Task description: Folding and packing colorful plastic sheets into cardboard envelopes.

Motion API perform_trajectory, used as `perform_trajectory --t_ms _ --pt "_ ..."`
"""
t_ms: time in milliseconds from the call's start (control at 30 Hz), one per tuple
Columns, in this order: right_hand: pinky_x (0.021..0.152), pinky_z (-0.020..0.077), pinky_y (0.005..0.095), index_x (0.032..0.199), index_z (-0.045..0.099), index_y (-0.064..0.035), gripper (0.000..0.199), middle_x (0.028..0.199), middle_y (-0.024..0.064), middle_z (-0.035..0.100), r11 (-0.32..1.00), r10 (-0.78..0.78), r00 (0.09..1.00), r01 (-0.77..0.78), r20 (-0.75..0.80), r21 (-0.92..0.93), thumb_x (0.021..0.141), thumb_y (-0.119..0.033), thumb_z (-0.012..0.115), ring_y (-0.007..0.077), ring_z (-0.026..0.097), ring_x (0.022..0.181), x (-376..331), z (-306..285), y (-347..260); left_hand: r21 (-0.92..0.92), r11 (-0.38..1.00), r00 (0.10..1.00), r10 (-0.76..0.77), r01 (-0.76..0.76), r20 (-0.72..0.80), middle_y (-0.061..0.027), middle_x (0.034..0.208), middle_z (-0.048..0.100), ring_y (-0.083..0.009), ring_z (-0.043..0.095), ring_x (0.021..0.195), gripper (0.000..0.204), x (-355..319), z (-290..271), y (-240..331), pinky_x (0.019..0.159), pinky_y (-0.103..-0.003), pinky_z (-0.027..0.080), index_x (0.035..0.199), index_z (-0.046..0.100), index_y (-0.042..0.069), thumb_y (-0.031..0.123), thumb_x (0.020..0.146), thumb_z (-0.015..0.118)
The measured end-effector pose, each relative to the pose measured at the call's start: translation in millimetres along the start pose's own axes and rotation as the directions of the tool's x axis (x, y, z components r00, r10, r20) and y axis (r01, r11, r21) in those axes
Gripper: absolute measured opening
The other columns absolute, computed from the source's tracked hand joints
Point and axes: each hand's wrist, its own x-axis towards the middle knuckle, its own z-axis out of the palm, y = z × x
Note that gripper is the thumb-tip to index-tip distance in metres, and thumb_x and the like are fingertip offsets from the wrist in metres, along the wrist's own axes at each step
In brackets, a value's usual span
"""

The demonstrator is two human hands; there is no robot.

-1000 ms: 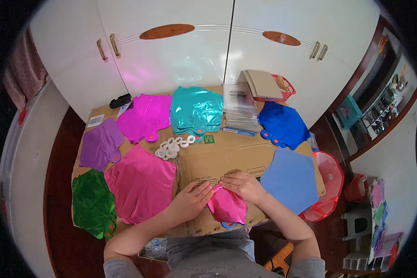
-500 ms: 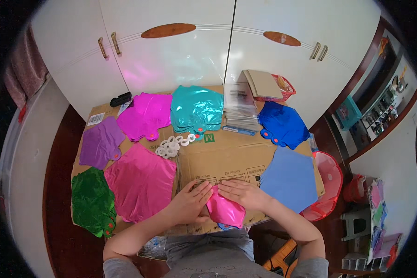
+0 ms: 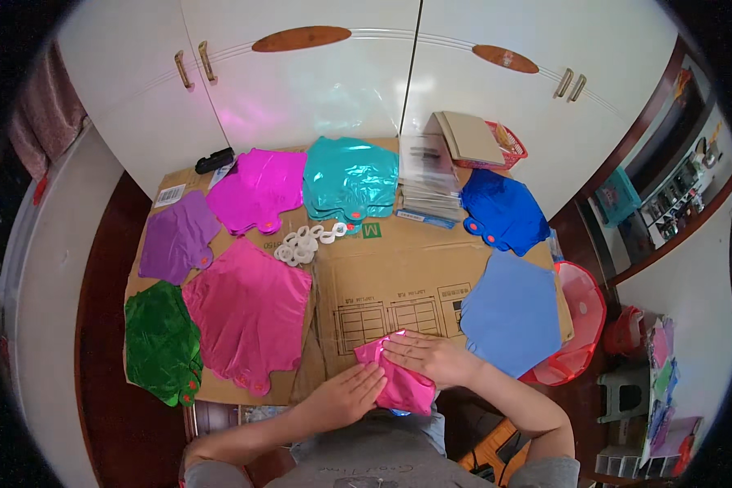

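At the near edge of the cardboard sheet (image 3: 398, 276), a folded pink foil balloon (image 3: 398, 382) lies directly under both hands, its long axis slanting from upper left to lower right. The right hand (image 3: 427, 358) presses flat across its top; the left hand (image 3: 346, 394) lies flat, fingers extended, against its lower left edge. It looks shiny, crinkled, compact.

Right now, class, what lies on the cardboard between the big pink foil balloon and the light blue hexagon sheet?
In the head view, printed brown cardboard lies between the pink foil balloon and the light blue sheet; nothing rests there.
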Motion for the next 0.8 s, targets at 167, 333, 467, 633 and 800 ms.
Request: perform_trajectory --t_ms 167,333,467,633,800 --pt "0.112 0.0221 0.0399 0.133 0.045 -0.0052 0.057 0.141 0.0085 0.041 1.0 0.014 0.996 -0.015 0.093 0.01 0.079 -0.023 0.051 0.0205 0.036 0.132 -10.6 -3.4 -9.0 0.048 0.997 0.99 -0.052 0.059 -0.135 -0.0142 0.116 0.06 -0.0256 0.053 0.115 0.04 0.0 5.6 21.0 0.102 -0.038 0.039 0.112 0.059 -0.002 0.017 0.078 0.052" --pt "0.114 0.0154 0.0413 0.134 0.042 -0.0051 0.063 0.146 0.0079 0.033 1.0 0.011 0.99 -0.008 0.142 -0.026 0.078 -0.029 0.053 0.0195 0.028 0.136 -23.2 -6.6 -18.2 0.025 0.997 0.972 -0.063 0.071 -0.225 -0.0122 0.112 0.063 -0.0237 0.058 0.11 0.034 1.3 12.8 29.2 0.097 -0.037 0.044 0.109 0.062 0.001 0.014 0.079 0.053" --pt "0.11 0.0248 0.0421 0.134 0.043 -0.0067 0.062 0.141 0.0089 0.04 0.993 -0.012 0.997 0.004 0.073 0.115 0.078 -0.028 0.056 0.0226 0.038 0.13 -30.5 -12.5 -19.5 -0.193 0.973 0.931 -0.181 0.124 -0.317 -0.0109 0.102 0.066 -0.0219 0.065 0.096 0.034 5.2 3.2 19.6 0.085 -0.033 0.051 0.108 0.062 0.001 0.013 0.077 0.058" --pt "0.093 0.0421 0.038 0.112 0.061 -0.0061 0.036 0.108 0.0125 0.061 0.839 0.305 0.926 -0.152 -0.221 0.522 0.079 -0.019 0.066 0.0276 0.056 0.104 -35.4 -0.5 -30.9 -0.611 0.723 0.876 -0.473 0.322 -0.097 -0.0147 0.078 0.064 -0.023 0.066 0.07 0.027 13.1 -35.6 4.1 0.06 -0.033 0.051 0.106 0.062 0.005 0.016 0.081 0.062" --pt "0.055 0.0392 0.0256 0.089 0.066 -0.0024 0.013 0.065 0.0015 0.053 0.353 0.72 0.682 -0.203 -0.127 0.913 0.085 -0.015 0.065 0.0097 0.047 0.06 -12.8 -2.9 -39.6 -0.723 0.312 0.724 -0.585 0.616 0.365 -0.0142 0.067 0.058 -0.0104 0.057 0.06 0.019 19.0 -45.1 -24.1 0.053 -0.028 0.044 0.097 0.064 0.003 0.019 0.088 0.059"
